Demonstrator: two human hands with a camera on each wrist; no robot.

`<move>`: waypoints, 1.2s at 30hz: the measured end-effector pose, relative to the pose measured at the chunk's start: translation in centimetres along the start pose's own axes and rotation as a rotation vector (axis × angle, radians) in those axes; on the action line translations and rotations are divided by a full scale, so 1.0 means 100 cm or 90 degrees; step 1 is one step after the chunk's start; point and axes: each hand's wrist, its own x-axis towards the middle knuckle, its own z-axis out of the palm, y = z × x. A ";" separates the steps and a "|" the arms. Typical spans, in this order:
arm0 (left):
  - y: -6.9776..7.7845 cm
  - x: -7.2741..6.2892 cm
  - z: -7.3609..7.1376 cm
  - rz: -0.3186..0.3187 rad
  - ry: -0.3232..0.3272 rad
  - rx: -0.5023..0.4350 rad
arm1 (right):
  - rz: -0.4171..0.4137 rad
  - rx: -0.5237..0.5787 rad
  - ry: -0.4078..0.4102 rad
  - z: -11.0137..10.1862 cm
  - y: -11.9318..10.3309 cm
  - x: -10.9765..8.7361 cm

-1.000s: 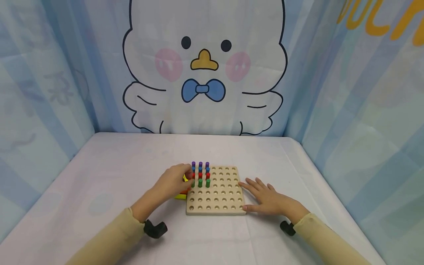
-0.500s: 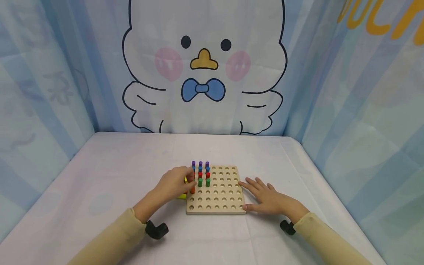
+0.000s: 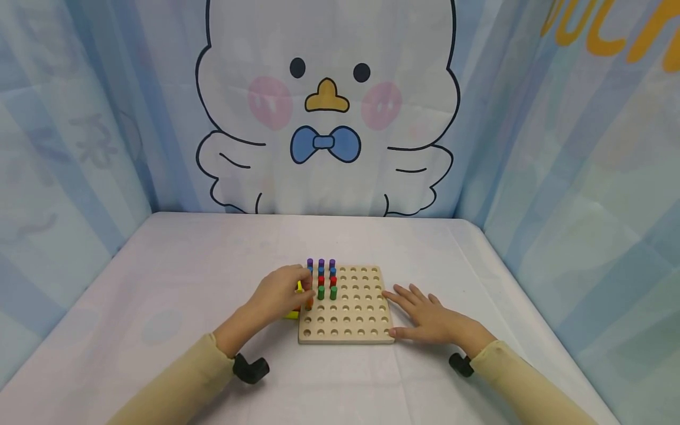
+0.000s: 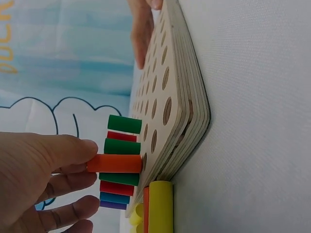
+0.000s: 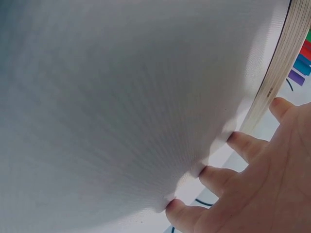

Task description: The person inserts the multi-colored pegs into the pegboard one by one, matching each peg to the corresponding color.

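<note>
An orange peg stands at the left column of the wooden pegboard, its lower end at a hole. My left hand pinches the top of this peg between thumb and forefinger, the other fingers loosely bent. Green pegs, red pegs, blue pegs and purple pegs stand in rows at the board's far left part; the hand hides some of the left column. With fingers spread, my right hand rests at the board's right edge, thumb and a fingertip touching it.
Loose yellow pegs and an orange-red peg lie on the white tablecloth along the board's left side, partly behind the left hand. Printed curtains enclose the back and both sides.
My left hand has shifted slightly right and nearer, and the orange peg now shows upright in the left column in front of the green row. The right hand has stayed still.
</note>
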 end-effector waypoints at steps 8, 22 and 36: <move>-0.001 -0.001 -0.001 -0.004 -0.021 -0.008 | 0.008 0.000 -0.003 0.001 0.001 0.001; 0.001 -0.002 -0.002 -0.001 -0.061 0.007 | 0.012 0.010 0.001 0.002 0.001 0.001; -0.002 -0.005 -0.008 -0.002 -0.010 0.034 | 0.008 0.006 -0.003 0.001 0.001 0.001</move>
